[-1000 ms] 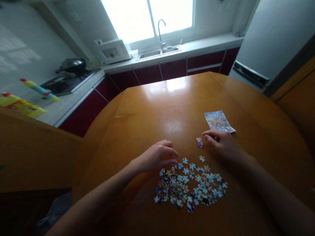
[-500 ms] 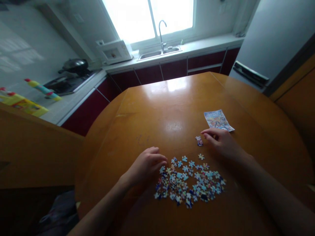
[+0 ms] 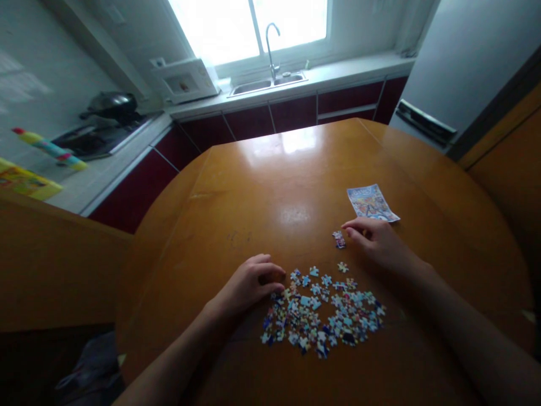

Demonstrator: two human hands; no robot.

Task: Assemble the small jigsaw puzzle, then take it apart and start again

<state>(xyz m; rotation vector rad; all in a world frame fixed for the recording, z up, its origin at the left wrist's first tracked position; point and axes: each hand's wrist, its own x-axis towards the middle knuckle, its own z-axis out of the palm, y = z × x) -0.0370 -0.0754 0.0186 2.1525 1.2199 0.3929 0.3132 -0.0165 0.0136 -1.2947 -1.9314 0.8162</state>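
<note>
A loose pile of small jigsaw puzzle pieces (image 3: 315, 313) in pale blue, white and mixed colours lies on the wooden table. At its left edge rests my left hand (image 3: 253, 282), thumb and fingers apart, the thumb tip beside or touching the outermost pieces. Farther back, a small cluster of joined puzzle pieces (image 3: 338, 239) lies by itself. My right hand (image 3: 376, 239) is just right of this cluster, its index finger and thumb slightly parted and nothing visible between them. Behind that hand lies a printed picture sheet (image 3: 372, 203), its near edge partly covered by the fingers.
The brown table (image 3: 253, 186) has a rounded outline. Beyond it stand a counter with a sink (image 3: 266, 84), a white microwave (image 3: 186, 82) and a stove with a dark pot (image 3: 110, 106). Bottles (image 3: 51, 149) stand at the left; a fridge (image 3: 469, 67) is at the right.
The view has shifted slightly, so the scene sits a little higher and farther left. My left thumb and index finger have spread apart. My right hand stays beside the joined pieces.
</note>
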